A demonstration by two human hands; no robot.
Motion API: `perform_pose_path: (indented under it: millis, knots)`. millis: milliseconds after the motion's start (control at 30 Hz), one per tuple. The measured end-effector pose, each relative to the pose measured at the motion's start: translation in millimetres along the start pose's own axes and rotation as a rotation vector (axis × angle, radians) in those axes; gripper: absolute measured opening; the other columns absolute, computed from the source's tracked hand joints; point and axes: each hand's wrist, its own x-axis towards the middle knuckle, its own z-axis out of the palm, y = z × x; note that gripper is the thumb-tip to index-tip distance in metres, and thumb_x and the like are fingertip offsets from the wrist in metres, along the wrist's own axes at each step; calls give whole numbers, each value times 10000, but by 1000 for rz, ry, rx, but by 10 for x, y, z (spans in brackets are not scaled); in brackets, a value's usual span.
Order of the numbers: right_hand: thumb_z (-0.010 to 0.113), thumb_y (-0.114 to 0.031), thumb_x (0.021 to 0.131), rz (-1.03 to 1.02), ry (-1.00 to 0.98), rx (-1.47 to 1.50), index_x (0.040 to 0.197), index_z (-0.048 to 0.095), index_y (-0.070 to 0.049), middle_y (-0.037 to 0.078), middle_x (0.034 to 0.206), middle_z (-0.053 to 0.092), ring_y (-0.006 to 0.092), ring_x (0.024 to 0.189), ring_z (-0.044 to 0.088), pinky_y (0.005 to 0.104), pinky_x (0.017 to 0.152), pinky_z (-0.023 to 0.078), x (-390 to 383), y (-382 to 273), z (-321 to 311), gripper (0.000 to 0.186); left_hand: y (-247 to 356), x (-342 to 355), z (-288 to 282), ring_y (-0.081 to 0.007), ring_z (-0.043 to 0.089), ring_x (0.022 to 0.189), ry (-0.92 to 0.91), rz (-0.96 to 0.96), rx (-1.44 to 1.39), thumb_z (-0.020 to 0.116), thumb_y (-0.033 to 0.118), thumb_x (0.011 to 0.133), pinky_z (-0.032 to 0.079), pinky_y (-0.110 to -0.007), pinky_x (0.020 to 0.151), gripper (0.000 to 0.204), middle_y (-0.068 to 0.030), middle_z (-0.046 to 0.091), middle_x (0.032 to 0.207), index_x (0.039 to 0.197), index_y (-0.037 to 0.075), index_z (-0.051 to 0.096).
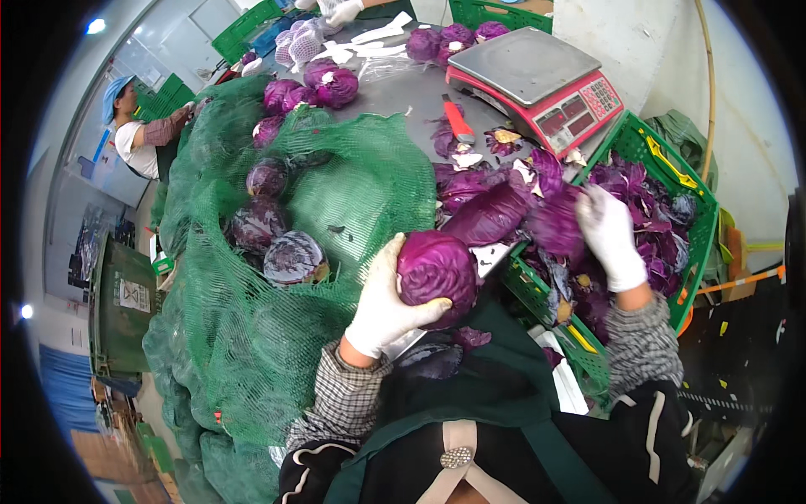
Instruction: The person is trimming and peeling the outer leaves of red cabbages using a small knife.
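My left hand (388,304), in a white glove, grips a round red cabbage (437,279) in front of my apron, its thumb across the lower side. To the right, my gloved right hand (608,235) has its fingers against a purple cabbage leaf (556,222). Leaf and fingertips are smeared by motion, but the hand seems closed on the leaf's edge. Below them a green crate (703,252) holds loose purple leaves (651,197). More large leaves (487,214) lie on the table beside the cabbage. Some dark leaves (430,359) rest under my left hand.
A green mesh sack (378,168) lies open at left, with several cabbages (260,223) in it. Beyond the leaves are an orange-handled knife (457,119) and a red scale (537,84). Trimmed cabbages (332,82) stand farther back. Another person (143,134) works at far left; gloved hands (342,12) show at the top.
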Motion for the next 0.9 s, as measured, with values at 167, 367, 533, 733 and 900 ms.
perform_pose_path:
  millis: [167,367,533,733,900]
  knots:
    - [734,-194,821,370,-203,616,1226,545,23,128,1004,676,153,877,638,301,777,510,-350,65,-127,497,-24,35,-6,-345,455,1235,-7,-98,-138,861,390,545,353,-401,1060,1084,-259,440,1319,1365,-92,341]
    - [775,-209,759,-330,-359,895,1145,610,-35,130,1099,598,271,1076,573,339,914,470,-367,-1094,426,454,-105,77,-80,-252,489,1203,-45,-219,-594,855,169,640,392,-360,1038,1008,-183,456,1322,1415,-58,253]
    - [660,-53,789,-281,-352,1004,842,553,-10,120,922,549,253,869,561,335,775,470,-317,-1085,737,127,-149,87,-165,-219,514,1172,13,-286,-742,755,80,737,402,-352,1025,815,-148,511,1276,1400,-39,297]
    - [605,-9,723,-55,-409,841,761,517,-38,99,726,506,239,627,514,338,579,440,-590,-847,677,101,-370,14,-134,-246,555,1124,168,-349,-1066,658,266,826,453,-384,989,573,-142,546,1256,1286,-17,468]
    - [648,-13,752,83,44,245,818,549,-29,144,800,565,294,698,592,352,649,501,-584,300,203,120,-413,-52,-37,-322,536,1153,243,-364,-1406,657,396,791,443,-478,993,635,-152,539,1279,1285,35,487]
